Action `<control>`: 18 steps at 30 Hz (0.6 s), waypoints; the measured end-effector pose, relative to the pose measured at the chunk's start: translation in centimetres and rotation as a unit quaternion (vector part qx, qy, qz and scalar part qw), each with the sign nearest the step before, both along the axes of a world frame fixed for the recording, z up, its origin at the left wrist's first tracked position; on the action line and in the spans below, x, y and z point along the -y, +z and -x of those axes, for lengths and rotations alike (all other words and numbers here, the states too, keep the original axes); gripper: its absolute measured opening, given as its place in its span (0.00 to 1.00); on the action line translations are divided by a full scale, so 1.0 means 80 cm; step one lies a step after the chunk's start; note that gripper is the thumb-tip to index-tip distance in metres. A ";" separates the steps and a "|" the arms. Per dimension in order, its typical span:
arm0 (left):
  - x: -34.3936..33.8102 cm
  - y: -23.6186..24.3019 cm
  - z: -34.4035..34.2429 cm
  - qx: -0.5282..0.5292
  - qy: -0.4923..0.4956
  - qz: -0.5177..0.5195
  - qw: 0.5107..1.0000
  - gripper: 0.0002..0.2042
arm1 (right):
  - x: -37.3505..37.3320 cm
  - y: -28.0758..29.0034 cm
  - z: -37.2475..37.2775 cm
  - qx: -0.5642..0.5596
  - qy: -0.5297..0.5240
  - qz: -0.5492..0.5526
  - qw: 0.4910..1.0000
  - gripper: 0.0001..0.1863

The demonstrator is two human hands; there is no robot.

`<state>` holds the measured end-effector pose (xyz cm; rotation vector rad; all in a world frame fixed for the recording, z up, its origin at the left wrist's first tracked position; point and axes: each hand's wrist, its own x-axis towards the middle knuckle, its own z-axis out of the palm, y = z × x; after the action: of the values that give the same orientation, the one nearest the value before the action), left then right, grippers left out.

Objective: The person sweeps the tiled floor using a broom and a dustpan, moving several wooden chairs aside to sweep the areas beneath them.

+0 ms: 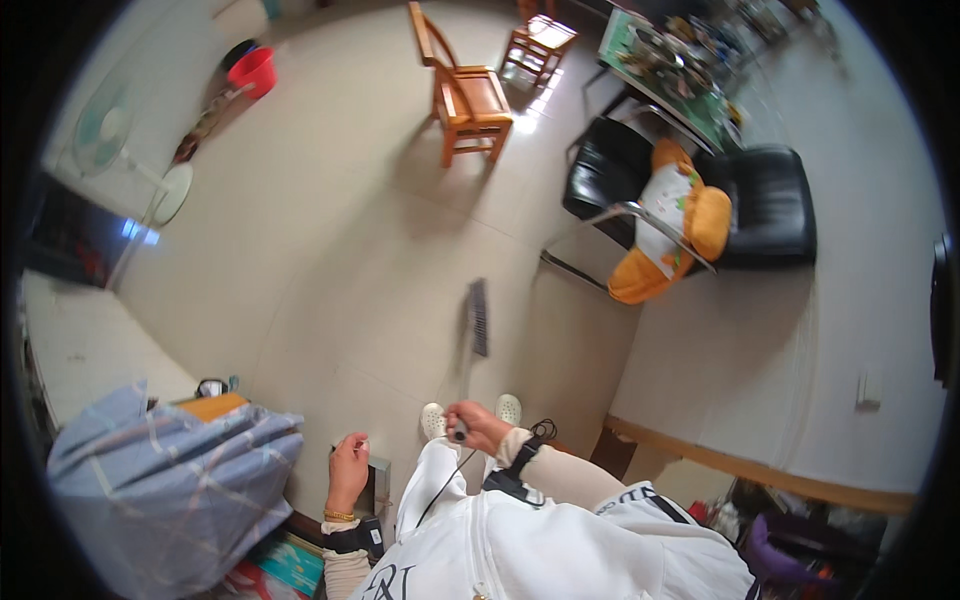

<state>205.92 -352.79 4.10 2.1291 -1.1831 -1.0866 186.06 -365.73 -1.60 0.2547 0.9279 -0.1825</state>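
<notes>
My right hand (480,427) is wrapped round the handle end of a broom (479,320). The broom's thin shaft runs away from me, and its grey bristle head is low over the tiled floor, slightly blurred. My left hand (348,472) is at the lower left with its fingers curled; a small pale bit shows at the fingertips, but what they hold is hidden. Just right of that hand, a grey-edged flat object (377,485) is partly covered by my white clothing.
Ahead stands a wooden chair (475,95). To the right, a black chair (765,205) bears an orange plush toy (665,220). At the left are a standing fan (175,190), a red bucket (253,73) and a blue checked cloth (175,480). A cable (543,429) lies near my right shoe.
</notes>
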 end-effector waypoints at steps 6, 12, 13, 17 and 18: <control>0.067 0.012 0.058 -0.180 -0.026 -0.007 0.983 0.11 | 0.017 0.091 0.018 -0.034 -0.061 0.073 0.995 0.09; 0.152 0.068 0.180 -0.571 0.085 -0.188 0.794 0.17 | -0.009 0.170 0.096 0.018 0.164 0.317 0.934 0.27; 0.159 0.086 0.198 -0.551 0.043 -0.130 0.823 0.11 | -0.008 0.158 0.123 0.050 0.186 0.360 0.913 0.31; 0.178 0.043 0.200 -0.609 0.103 -0.205 0.759 0.07 | -0.028 0.129 0.290 -0.201 0.030 0.467 0.861 0.29; 0.178 0.047 0.203 -0.615 0.087 -0.207 0.756 0.07 | -0.051 0.123 0.348 -0.301 -0.024 0.444 0.844 0.28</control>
<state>189.66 -367.03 7.86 1.1309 -0.0848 -2.2253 158.24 -361.66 8.26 -0.6876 1.3568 -0.7444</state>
